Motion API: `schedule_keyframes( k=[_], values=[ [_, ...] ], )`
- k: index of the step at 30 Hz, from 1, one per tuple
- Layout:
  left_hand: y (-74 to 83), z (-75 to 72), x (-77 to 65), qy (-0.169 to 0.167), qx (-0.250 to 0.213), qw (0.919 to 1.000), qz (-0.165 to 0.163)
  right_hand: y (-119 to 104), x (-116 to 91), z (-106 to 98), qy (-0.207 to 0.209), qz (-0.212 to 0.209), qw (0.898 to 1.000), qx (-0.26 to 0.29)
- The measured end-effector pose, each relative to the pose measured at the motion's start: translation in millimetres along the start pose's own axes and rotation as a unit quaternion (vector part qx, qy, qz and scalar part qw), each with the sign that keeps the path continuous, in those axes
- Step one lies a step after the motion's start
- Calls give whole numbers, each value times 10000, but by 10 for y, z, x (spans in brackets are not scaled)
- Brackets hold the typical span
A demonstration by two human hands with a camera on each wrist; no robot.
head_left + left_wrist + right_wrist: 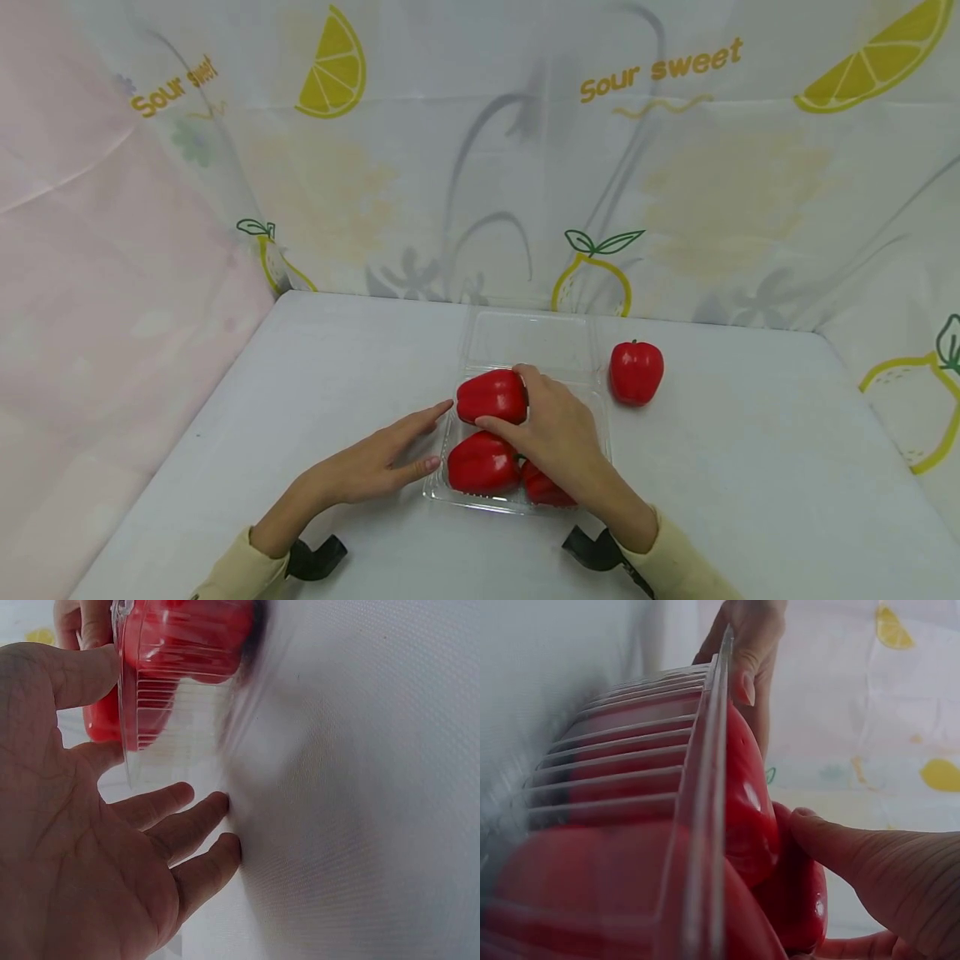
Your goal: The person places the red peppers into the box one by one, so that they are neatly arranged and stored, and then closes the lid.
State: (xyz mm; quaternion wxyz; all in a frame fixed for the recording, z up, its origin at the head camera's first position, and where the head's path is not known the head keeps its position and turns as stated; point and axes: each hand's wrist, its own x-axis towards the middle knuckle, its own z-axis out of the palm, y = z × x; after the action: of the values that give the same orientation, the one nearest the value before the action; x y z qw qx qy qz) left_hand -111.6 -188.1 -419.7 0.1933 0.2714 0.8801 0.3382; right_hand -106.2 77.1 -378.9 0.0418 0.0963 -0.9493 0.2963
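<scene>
My right hand (558, 429) grips a red bell pepper (491, 397), thumb on its near side and fingers over its far end. This pepper lies on its side in the back left of a clear plastic clamshell box (467, 501). Two more red peppers are in the box's front half: one at the left (482, 463) and another (546, 485) partly hidden under my right wrist. At the box's left side my left hand (375, 462) is spread, fingers extended. Its thumb (86, 675) is right at the rim in the left wrist view, the other fingertips low by the table.
The box's transparent lid (532, 337) is folded back flat behind it. A fourth red pepper (636, 373) stands upright on the white table (750, 467) right of the box. Lemon-printed cloth (450, 167) hangs along the table's back edge.
</scene>
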Motion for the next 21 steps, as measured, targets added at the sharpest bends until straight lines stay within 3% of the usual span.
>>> schedule_keyframes(
  k=[21],
  values=[
    [3, 12, -2, 46, 39, 10000, -36, -26, -8, 60, -85, 120, 9998, -154]
  ],
)
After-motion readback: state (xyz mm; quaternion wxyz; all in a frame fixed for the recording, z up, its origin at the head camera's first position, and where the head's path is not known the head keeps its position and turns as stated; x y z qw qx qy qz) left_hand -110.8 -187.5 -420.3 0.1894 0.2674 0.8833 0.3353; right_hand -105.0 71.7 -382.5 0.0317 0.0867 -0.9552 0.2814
